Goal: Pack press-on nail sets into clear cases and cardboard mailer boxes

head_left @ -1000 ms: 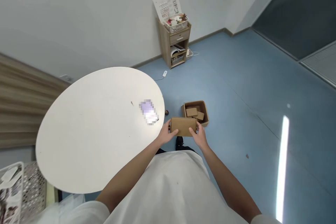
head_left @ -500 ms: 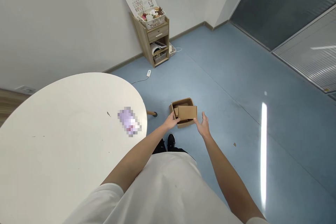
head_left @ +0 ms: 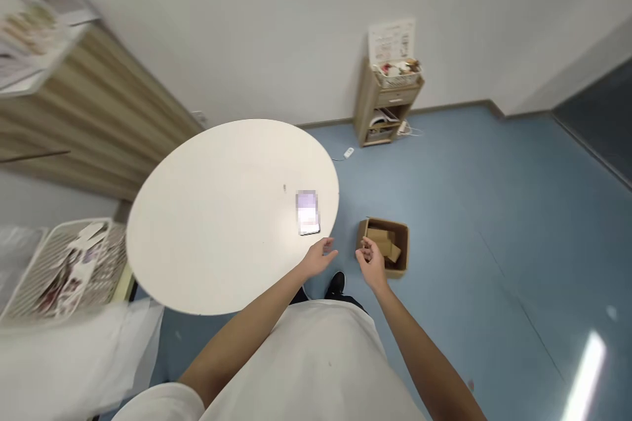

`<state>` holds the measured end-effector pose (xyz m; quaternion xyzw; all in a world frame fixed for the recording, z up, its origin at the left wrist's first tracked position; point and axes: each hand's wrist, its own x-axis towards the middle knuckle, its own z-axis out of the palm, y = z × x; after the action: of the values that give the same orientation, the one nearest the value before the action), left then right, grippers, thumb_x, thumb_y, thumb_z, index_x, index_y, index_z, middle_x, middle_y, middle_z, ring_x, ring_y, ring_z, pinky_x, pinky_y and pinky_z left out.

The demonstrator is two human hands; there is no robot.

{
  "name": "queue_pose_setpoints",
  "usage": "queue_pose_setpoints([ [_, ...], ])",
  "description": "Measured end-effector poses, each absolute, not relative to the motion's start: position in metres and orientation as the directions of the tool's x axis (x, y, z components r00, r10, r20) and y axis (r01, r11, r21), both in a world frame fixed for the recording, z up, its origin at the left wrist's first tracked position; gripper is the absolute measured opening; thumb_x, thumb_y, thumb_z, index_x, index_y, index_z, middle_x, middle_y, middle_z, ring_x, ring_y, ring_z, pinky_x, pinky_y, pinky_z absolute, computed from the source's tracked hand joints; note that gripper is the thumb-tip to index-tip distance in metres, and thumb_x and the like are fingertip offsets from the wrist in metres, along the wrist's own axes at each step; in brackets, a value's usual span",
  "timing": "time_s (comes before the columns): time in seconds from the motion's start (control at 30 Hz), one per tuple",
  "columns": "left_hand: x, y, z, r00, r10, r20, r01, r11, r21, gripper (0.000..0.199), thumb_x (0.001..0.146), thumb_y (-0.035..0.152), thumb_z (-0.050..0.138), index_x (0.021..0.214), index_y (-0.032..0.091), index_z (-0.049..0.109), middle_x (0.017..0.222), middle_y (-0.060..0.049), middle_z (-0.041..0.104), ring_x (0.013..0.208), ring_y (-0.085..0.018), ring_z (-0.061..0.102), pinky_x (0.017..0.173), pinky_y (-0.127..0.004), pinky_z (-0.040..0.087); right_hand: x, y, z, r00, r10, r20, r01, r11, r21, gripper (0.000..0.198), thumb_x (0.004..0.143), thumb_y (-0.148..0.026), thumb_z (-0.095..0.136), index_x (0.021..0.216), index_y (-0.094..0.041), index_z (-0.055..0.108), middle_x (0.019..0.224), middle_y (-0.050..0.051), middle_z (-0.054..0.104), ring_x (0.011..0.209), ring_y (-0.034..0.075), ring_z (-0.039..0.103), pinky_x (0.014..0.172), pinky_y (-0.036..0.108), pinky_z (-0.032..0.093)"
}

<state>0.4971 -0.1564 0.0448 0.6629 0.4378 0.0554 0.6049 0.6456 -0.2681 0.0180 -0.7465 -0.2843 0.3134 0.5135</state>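
My left hand (head_left: pixel 318 258) hovers at the right edge of the white round table (head_left: pixel 227 210), fingers apart and nothing in them. A pixelated phone-like thing (head_left: pixel 308 214) lies on the tabletop just beyond that hand. My right hand (head_left: pixel 372 266) is in front of the near left side of an open cardboard box (head_left: pixel 403 247), its fingers loosely bent, thumb apart, and no object in it. Several small brown cartons (head_left: pixel 379 237) lie inside the box, which stands on the blue floor. My right hand covers part of the box's rim and contents.
A small wooden cabinet (head_left: pixel 365 112) with a white basket (head_left: pixel 399 79) on top stands against the wall. A white power strip (head_left: pixel 349 152) lies on the floor. On the left are a wood-grain counter (head_left: pixel 108 105) and a white basket (head_left: pixel 106 250) of papers.
Both hands have come away from the cardboard box and the small carton at its top. The view has swung left, bringing the whole table and the left-hand furniture into sight.
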Motion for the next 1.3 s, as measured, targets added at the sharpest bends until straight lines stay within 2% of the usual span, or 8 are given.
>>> queue_pose_setpoints([
  [0.1,0.45,-0.15,0.063,0.535,0.75,-0.39,0.444,0.143,0.885,0.045,0.075,0.038,0.053,0.114,0.018,0.048,0.113,-0.012,0.054,0.095,-0.02,0.056,0.078,-0.032,0.046,0.607,-0.234,0.035,0.463,0.872,-0.156,0.15,-0.25,-0.956,0.044,0.072,-0.036,0.051,0.112,-0.018,0.049,0.099,0.009,0.058,0.072,0.015,0.057,0.067,0.032,0.047],
  [0.23,0.37,-0.148,0.083,0.385,0.862,-0.329,0.422,0.153,0.893,0.044,0.074,0.039,0.052,0.113,0.018,0.049,0.109,-0.011,0.056,0.091,-0.018,0.057,0.077,-0.031,0.046,0.544,-0.204,0.053,0.232,0.961,-0.151,0.205,-0.2,-0.958,0.035,0.074,-0.039,0.05,0.1,-0.017,0.056,0.086,0.008,0.062,0.071,0.017,0.057,0.064,0.031,0.047],
  [0.4,0.248,-0.157,0.082,0.174,0.933,-0.316,0.393,0.228,0.891,0.042,0.073,0.039,0.052,0.11,0.018,0.051,0.106,-0.01,0.057,0.086,-0.017,0.058,0.073,-0.029,0.046,0.447,-0.177,0.061,0.045,0.986,-0.161,0.242,-0.167,-0.956,0.035,0.073,-0.045,0.051,0.091,-0.017,0.059,0.082,0.008,0.063,0.072,0.019,0.057,0.065,0.033,0.048],
  [0.6,0.119,-0.179,0.063,-0.093,0.942,-0.323,0.341,0.335,0.878,0.04,0.072,0.038,0.053,0.107,0.017,0.052,0.103,-0.01,0.059,0.084,-0.017,0.058,0.073,-0.031,0.047,0.332,-0.149,0.07,-0.228,0.955,-0.191,0.274,-0.126,-0.953,0.033,0.074,-0.047,0.05,0.09,-0.019,0.06,0.083,0.007,0.063,0.074,0.019,0.058,0.068,0.034,0.048],
  [0.97,-0.012,-0.194,0.06,-0.391,0.86,-0.329,0.209,0.431,0.878,0.042,0.074,0.038,0.051,0.11,0.017,0.05,0.103,-0.01,0.058,0.083,-0.018,0.059,0.072,-0.031,0.048,0.185,-0.085,0.082,-0.512,0.835,-0.2,0.297,-0.047,-0.954,0.035,0.072,-0.046,0.051,0.092,-0.019,0.059,0.081,0.005,0.063,0.07,0.017,0.058,0.064,0.032,0.049],
  [1.13,-0.035,-0.165,0.07,-0.421,0.853,-0.309,0.246,0.436,0.866,0.039,0.075,0.034,0.051,0.111,0.018,0.049,0.105,-0.008,0.058,0.085,-0.016,0.058,0.073,-0.029,0.047,0.149,-0.054,0.069,-0.524,0.825,-0.211,0.349,-0.018,-0.937,0.035,0.072,-0.045,0.05,0.093,-0.019,0.059,0.085,0.006,0.064,0.074,0.018,0.058,0.068,0.033,0.048],
  [1.3,-0.062,-0.125,0.075,-0.437,0.85,-0.294,0.365,0.466,0.806,0.039,0.076,0.034,0.05,0.112,0.019,0.049,0.108,-0.008,0.058,0.09,-0.018,0.057,0.075,-0.03,0.046,0.105,-0.01,0.063,-0.547,0.831,-0.101,0.39,0.146,-0.909,0.03,0.076,-0.037,0.044,0.096,-0.02,0.058,0.09,0.006,0.063,0.081,0.019,0.057,0.07,0.032,0.046],
])
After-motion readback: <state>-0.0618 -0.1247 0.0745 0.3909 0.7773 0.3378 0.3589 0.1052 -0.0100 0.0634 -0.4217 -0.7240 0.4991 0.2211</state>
